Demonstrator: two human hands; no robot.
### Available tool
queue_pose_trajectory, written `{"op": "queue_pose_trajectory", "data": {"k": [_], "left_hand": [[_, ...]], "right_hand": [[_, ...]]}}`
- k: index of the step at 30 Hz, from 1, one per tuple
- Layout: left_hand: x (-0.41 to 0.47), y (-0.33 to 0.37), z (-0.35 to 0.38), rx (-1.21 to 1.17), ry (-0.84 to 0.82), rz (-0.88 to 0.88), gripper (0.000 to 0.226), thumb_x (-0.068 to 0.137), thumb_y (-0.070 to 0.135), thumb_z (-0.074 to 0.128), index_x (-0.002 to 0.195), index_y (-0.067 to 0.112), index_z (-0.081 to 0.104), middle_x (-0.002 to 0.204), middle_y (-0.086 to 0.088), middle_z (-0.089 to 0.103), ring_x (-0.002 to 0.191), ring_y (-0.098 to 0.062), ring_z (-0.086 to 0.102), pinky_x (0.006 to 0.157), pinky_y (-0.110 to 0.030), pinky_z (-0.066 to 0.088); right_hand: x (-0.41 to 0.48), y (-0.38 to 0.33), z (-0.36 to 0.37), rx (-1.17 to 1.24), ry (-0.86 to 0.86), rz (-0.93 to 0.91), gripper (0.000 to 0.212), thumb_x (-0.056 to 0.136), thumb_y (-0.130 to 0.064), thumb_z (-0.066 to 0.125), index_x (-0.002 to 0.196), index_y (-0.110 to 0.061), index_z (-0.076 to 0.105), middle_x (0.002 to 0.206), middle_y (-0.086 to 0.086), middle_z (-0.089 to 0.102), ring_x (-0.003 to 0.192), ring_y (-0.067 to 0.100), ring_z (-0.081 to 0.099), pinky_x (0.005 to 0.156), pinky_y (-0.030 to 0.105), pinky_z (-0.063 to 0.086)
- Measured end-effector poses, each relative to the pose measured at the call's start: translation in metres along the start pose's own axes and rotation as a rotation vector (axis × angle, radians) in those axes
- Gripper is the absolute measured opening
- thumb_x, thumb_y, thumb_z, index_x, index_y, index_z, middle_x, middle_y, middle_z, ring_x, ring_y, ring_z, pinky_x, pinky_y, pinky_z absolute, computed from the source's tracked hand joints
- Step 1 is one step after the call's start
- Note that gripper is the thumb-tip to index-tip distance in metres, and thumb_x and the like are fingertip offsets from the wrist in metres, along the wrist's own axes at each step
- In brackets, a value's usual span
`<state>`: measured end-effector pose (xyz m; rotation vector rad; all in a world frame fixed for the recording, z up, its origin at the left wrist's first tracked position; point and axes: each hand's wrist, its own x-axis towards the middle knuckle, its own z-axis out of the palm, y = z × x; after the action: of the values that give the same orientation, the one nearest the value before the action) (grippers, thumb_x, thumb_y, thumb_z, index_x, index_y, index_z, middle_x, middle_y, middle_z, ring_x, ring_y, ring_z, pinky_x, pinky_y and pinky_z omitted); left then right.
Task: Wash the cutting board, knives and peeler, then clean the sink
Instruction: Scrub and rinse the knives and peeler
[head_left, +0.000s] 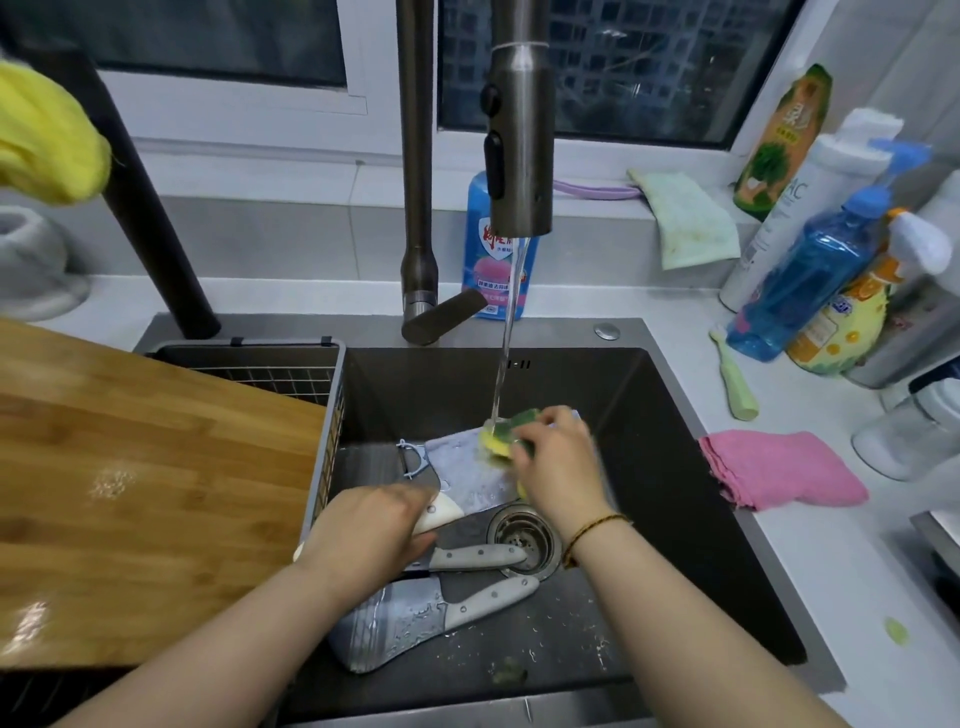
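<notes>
**Forearms (234, 639) low, steel wet**

Left grip (374, 525) is closed round the cleaver (467, 470) handle; right grip (556, 457) clutches the sponge (506, 434) against its blade under running water. Two knives (400, 623) and the peeler (413, 457) (apparently touching the blade) lie in the sink (675, 493); cutting board (145, 467) sits left. Soapy handle may slip, edge toward fingers.

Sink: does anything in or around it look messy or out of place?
Yes. Pale food scraps litter the sink floor near the front, a green scrap sits on the counter at right, and one knife's handle lies over the drain strainer rim.
</notes>
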<state>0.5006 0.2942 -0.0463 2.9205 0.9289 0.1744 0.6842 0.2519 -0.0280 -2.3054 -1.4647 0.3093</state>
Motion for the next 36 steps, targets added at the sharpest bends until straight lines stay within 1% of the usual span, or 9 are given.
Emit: {"op": "queue_pose_trajectory", "data": {"k": [3,8,11,16,21,25,27,31,36], "left_hand": [[-0.001,0.003,0.001,0.023,-0.017,-0.004,0.045,0.024,0.048,0.089,0.057,0.029,0.066,0.043,0.007,0.056,0.033,-0.004,0.052,0.030,-0.013,0.031],[0.002,0.005,0.004,0.037,0.014,-0.004,0.047,0.021,0.049,0.089,0.056,0.028,0.066,0.041,0.008,0.056,0.032,-0.004,0.051,0.029,-0.013,0.031],[0.001,0.004,0.004,0.025,-0.007,-0.037,0.046,0.021,0.047,0.089,0.056,0.028,0.067,0.044,0.009,0.059,0.033,-0.004,0.053,0.029,-0.014,0.033],[-0.001,0.002,0.003,-0.035,0.011,-0.107,0.031,0.056,0.035,0.084,0.079,0.018,0.072,0.069,-0.001,0.071,0.059,-0.020,0.067,0.048,-0.024,0.048],[0.003,0.001,0.000,0.041,0.031,-0.052,0.044,0.024,0.043,0.090,0.057,0.027,0.067,0.045,0.007,0.060,0.034,-0.007,0.054,0.029,-0.016,0.034],[-0.002,0.010,-0.004,-0.052,0.031,-0.076,0.030,0.073,0.036,0.072,0.099,0.021,0.068,0.090,-0.001,0.072,0.079,-0.022,0.068,0.063,-0.027,0.049],[0.002,0.010,0.000,-0.077,0.002,-0.113,0.034,0.085,0.039,0.059,0.114,0.022,0.061,0.107,0.000,0.068,0.096,-0.021,0.064,0.073,-0.026,0.045],[0.005,0.008,-0.004,-0.015,-0.005,0.006,0.043,0.032,0.049,0.089,0.064,0.028,0.069,0.052,0.008,0.064,0.041,-0.005,0.059,0.035,-0.014,0.037],[0.000,0.004,-0.003,0.081,0.047,0.045,0.042,0.024,0.048,0.088,0.055,0.029,0.066,0.041,0.009,0.057,0.031,-0.005,0.051,0.029,-0.012,0.027]], "right_hand": [[-0.004,0.008,-0.001,0.001,0.061,0.137,0.031,0.092,-0.019,0.046,0.120,-0.013,0.059,0.127,0.008,0.040,0.118,0.024,0.036,0.101,0.027,0.028],[-0.033,-0.020,0.016,0.058,-0.039,-0.162,0.030,0.089,-0.017,0.048,0.114,-0.010,0.064,0.120,0.010,0.045,0.113,0.028,0.041,0.098,0.027,0.030],[-0.025,0.005,0.004,0.039,-0.016,-0.006,0.031,0.092,-0.018,0.046,0.120,-0.014,0.060,0.122,0.006,0.043,0.114,0.021,0.038,0.095,0.020,0.027],[-0.032,0.008,0.006,0.035,0.021,0.081,0.030,0.091,-0.015,0.048,0.117,-0.011,0.061,0.122,0.008,0.043,0.115,0.023,0.039,0.096,0.022,0.029],[-0.039,0.005,0.010,0.066,0.001,-0.066,0.029,0.090,-0.014,0.050,0.116,-0.009,0.062,0.118,0.008,0.046,0.113,0.023,0.041,0.095,0.022,0.031],[-0.022,0.029,-0.009,-0.015,0.054,0.192,0.032,0.092,-0.016,0.045,0.121,-0.012,0.058,0.126,0.009,0.043,0.117,0.024,0.039,0.098,0.026,0.031],[-0.021,0.013,-0.006,-0.075,0.018,0.125,0.032,0.092,-0.016,0.043,0.121,-0.013,0.058,0.125,0.008,0.041,0.116,0.025,0.038,0.098,0.027,0.030],[-0.024,-0.014,0.009,-0.051,-0.056,-0.139,0.032,0.092,-0.018,0.043,0.120,-0.015,0.059,0.123,0.006,0.042,0.115,0.025,0.037,0.096,0.027,0.029],[-0.004,0.020,-0.012,-0.126,0.012,0.115,0.033,0.094,-0.021,0.042,0.124,-0.017,0.055,0.128,0.007,0.041,0.115,0.025,0.037,0.099,0.029,0.031]]}}
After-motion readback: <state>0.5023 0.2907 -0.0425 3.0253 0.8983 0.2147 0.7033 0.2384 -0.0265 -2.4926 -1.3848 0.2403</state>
